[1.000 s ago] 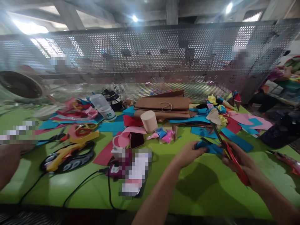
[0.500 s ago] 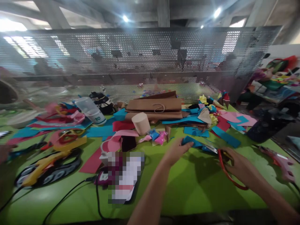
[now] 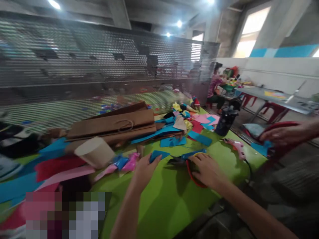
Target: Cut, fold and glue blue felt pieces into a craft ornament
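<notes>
A small piece of blue paper (image 3: 159,155) is pinched in my left hand (image 3: 144,171), just above the green table. My right hand (image 3: 208,169) grips scissors (image 3: 190,172) by their red-orange and yellow handles. The dark blades point left toward the paper, blurred by motion, with a small gap between them and it. Another blue strip (image 3: 193,153) shows beside the scissors' handles; whether it lies on the table or touches my fingers I cannot tell. Left of my left hand lie small pink and blue wrapped bits (image 3: 124,162).
A brown paper bundle (image 3: 112,124) and a beige roll (image 3: 94,152) lie left. A pink glue gun (image 3: 235,147) and dark tumbler (image 3: 226,119) stand right. Another person's hand (image 3: 286,132) reaches in near a blue piece. Someone sits farther back (image 3: 215,86).
The view has swung right. The scissor blades have come away from the paper in my left hand. Another person's hand now shows at the right edge.
</notes>
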Motion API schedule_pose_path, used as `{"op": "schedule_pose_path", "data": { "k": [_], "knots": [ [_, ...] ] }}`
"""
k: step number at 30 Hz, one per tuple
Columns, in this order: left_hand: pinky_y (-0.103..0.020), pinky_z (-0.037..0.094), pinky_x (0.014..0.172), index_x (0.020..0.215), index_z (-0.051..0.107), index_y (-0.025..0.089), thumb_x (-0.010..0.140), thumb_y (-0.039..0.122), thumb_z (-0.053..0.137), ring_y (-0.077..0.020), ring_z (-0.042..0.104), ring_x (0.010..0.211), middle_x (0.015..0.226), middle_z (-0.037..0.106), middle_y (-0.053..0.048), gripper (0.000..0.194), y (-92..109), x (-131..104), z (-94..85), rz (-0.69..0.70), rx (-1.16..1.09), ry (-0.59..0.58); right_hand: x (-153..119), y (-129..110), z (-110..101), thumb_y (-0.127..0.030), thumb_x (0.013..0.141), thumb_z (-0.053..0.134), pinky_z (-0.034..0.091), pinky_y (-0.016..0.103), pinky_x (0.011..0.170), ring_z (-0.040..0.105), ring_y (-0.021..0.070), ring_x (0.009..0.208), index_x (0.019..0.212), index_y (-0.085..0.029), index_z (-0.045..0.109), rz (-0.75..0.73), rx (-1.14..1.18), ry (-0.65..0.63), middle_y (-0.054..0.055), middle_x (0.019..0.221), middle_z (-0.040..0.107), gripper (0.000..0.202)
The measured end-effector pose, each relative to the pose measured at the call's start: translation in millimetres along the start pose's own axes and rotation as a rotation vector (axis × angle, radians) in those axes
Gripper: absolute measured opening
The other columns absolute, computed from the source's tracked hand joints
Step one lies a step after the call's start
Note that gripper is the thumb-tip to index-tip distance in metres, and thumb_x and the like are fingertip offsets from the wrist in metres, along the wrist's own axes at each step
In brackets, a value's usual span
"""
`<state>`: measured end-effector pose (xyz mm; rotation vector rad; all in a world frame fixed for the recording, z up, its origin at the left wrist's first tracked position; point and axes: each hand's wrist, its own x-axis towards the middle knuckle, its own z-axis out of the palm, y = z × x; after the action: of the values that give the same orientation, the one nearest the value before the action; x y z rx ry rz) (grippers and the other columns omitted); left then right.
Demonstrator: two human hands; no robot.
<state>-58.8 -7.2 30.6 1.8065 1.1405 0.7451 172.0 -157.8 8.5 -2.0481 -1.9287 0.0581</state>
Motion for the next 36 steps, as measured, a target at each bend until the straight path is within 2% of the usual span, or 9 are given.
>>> {"op": "schedule_pose_path", "data": {
  "k": [7,11,15,18,21,23,27,32,36],
  "knots": [
    [-0.027,0.027,0.056,0.064,0.051,0.021,0.078,0.06,0.059,-0.0155,0.04,0.056,0.056,0.044,0.003,0.043,-1.6,2.3,-1.7,0.031,0.098,-0.011,-16.6,1.2,-1.7,-0.023,0.086,0.068,0.047,0.046,0.103,0.057,0.029,0.12,0.133,-0.023,0.061,-0.033,0.113,0.126,0.011,0.13,0.063,0.047],
    [-0.029,0.033,0.059,0.067,0.054,0.02,0.083,0.058,0.053,-0.019,0.049,0.062,0.062,0.054,0.0,0.041,-5.4,4.3,-3.1,0.019,0.212,-0.009,-31.6,16.4,1.1,-0.023,0.094,0.058,0.046,0.048,0.106,0.056,0.028,0.123,0.133,-0.026,0.062,-0.052,0.164,0.273,0.01,0.132,0.065,0.039],
    [-0.033,0.043,0.069,0.093,0.064,0.018,0.089,0.052,0.05,-0.0263,0.063,0.077,0.085,0.071,-0.009,0.037,-12.1,7.0,-5.2,-0.006,0.433,-0.041,-58.1,62.3,-6.1,-0.025,0.096,0.052,0.048,0.049,0.103,0.062,0.0293,0.113,0.125,-0.028,0.069,0.149,0.084,0.411,0.01,0.118,0.07,0.034],
    [-0.04,0.047,0.075,0.115,0.063,0.016,0.091,0.049,0.048,-0.0335,0.067,0.089,0.102,0.074,-0.017,0.044,-13.0,7.8,-6.5,-0.07,0.607,-0.038,-79.4,109.2,-18.4,-0.02,0.091,0.051,0.046,0.051,0.106,0.058,0.0307,0.121,0.128,-0.028,0.068,0.292,0.011,0.434,0.01,0.123,0.067,0.041],
    [-0.044,0.048,0.079,0.124,0.06,0.016,0.093,0.046,0.044,-0.0391,0.068,0.099,0.112,0.072,-0.021,0.046,-11.1,7.8,-7.6,-0.141,0.749,-0.071,-90.9,144.3,-27.6,-0.016,0.08,0.055,0.045,0.05,0.106,0.058,0.0309,0.122,0.122,-0.026,0.071,0.307,0.088,0.255,0.008,0.128,0.067,0.046],
    [-0.045,0.049,0.08,0.126,0.059,0.016,0.093,0.046,0.043,-0.0405,0.068,0.102,0.116,0.071,-0.022,0.047,-10.8,7.8,-8.6,-0.186,0.8,-0.093,-90.7,154.7,-30.0,-0.02,0.079,0.058,0.048,0.049,0.1,0.063,0.0312,0.113,0.109,-0.025,0.075,0.319,0.146,0.195,0.008,0.119,0.071,0.035],
    [-0.049,0.048,0.088,0.123,0.06,0.015,0.093,0.05,0.044,-0.0414,0.062,0.113,0.122,0.068,-0.022,0.049,-12.0,7.3,-10.7,-0.125,0.807,-0.041,-74.4,151.2,-31.3,-0.042,0.086,0.062,0.051,0.042,0.079,0.067,0.0266,0.083,0.09,-0.025,0.075,0.402,0.255,0.233,0.007,0.092,0.075,0.022],
    [-0.053,0.037,0.108,0.137,0.054,0.018,0.091,0.041,0.055,-0.039,0.048,0.132,0.139,0.057,-0.018,0.051,6.4,-1.2,-1.5,0.096,0.685,0.385,-32.7,124.7,-31.9,-0.057,0.088,0.06,0.052,0.033,0.063,0.068,0.0207,0.068,0.092,-0.02,0.07,0.339,0.553,0.203,0.003,0.074,0.072,0.039],
    [-0.04,0.045,0.103,0.129,0.057,0.02,0.093,0.038,0.058,-0.027,0.059,0.12,0.128,0.065,-0.012,0.04,37.2,-12.0,31.1,0.218,0.125,0.146,11.4,85.4,-31.1,-0.056,0.077,0.078,0.05,0.029,0.063,0.065,0.0174,0.067,0.084,-0.019,0.069,0.267,0.891,0.223,0.002,0.073,0.07,0.038]
  ]
}}
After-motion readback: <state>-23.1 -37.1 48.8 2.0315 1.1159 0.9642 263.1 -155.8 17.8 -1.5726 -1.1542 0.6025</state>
